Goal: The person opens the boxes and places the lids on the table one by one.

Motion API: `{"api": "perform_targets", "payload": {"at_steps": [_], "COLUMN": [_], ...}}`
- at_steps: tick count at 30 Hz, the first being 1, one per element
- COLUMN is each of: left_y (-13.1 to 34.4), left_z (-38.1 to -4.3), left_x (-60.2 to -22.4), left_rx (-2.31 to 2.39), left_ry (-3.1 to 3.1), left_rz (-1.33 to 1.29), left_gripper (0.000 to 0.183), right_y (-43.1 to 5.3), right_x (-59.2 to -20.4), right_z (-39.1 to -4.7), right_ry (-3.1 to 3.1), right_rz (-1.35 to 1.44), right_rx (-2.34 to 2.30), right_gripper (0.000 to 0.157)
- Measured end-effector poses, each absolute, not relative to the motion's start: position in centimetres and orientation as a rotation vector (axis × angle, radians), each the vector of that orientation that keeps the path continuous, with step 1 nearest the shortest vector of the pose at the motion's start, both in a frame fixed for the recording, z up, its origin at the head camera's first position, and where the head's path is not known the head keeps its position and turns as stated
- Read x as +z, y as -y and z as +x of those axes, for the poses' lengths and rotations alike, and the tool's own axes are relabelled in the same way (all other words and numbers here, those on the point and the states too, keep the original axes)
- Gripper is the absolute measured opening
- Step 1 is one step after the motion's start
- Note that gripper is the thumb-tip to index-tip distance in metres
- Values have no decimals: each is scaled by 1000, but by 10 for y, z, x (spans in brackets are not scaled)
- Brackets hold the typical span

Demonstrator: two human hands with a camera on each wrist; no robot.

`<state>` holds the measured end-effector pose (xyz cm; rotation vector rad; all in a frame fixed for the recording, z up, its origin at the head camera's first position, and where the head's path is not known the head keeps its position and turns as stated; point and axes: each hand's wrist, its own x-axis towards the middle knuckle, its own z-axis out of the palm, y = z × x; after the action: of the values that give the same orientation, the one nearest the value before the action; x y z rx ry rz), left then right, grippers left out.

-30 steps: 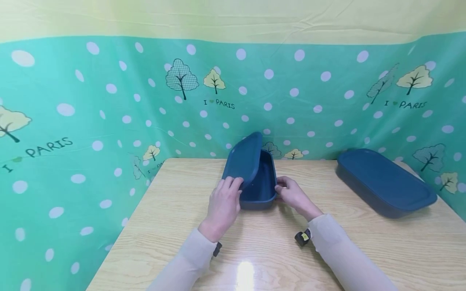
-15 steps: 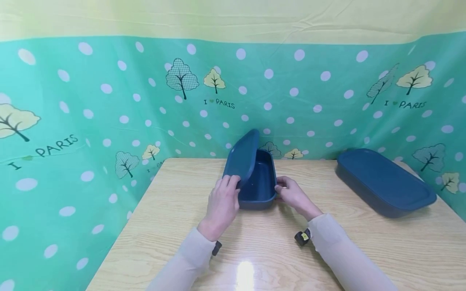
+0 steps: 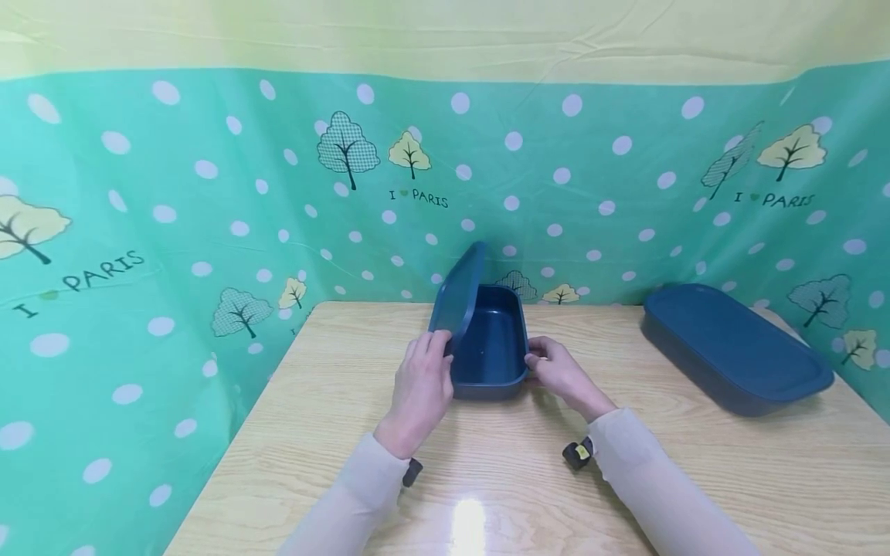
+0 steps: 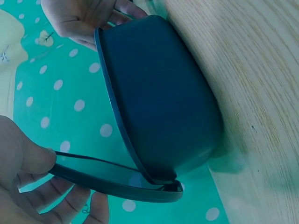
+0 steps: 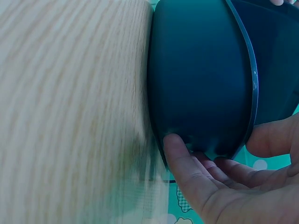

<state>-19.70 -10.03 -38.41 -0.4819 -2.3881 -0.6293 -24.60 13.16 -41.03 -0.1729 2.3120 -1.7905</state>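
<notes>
While the right hand (image 3: 565,377) steadies the dark blue box (image 3: 488,393) at its right wall, left hand (image 3: 417,392) has the lid (image 3: 453,301) by its near end. Grip, left: thumb on 1 side of the edge, fingers on the other. Grip, right: wall pinched at the rim, fingers spread down the outside. Hands apart, 1 on either side of the box.

Box sits flat on the table, mid-width, towards the far edge. Lid leans steeply up along the left rim; inside of box visible, no contents made out. Left wrist view: lid edge seems to meet the rim at 1 corner.

Step in hand, my reading: handling the lid with the box braced. Lifting off or fitting on, cannot tell from the pose. Either way the next move calls for a steady right hand and an even turn of the left wrist, so the lid does not catch that corner or drag the box.

Surface: pale wood-grain table (image 3: 334,401), light glare (image 3: 469,529) at the near side. 2nd box (image 3: 695,367) at far right, set at a slant, cover (image 3: 738,341) on.

Room: green dotted cloth (image 3: 591,255) behind and at the sides, printed trees, "PARIS" lettering, plain yellowish band (image 3: 445,38) above.
</notes>
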Motion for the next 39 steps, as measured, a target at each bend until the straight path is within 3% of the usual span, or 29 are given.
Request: {"api": "perform_targets", "payload": {"at_steps": [39], "left_y": [108], "left_z": [-199], "left_x": [-377], "left_rx": [-876], "left_ry": [2364], "left_rz": [-363], "left_gripper": [29], "right_y": [-134], "right_x": [-416], "right_z": [-247], "right_ry": [-2376], "right_rz": [-198], "right_rx": [-1749], "right_gripper": [39]}}
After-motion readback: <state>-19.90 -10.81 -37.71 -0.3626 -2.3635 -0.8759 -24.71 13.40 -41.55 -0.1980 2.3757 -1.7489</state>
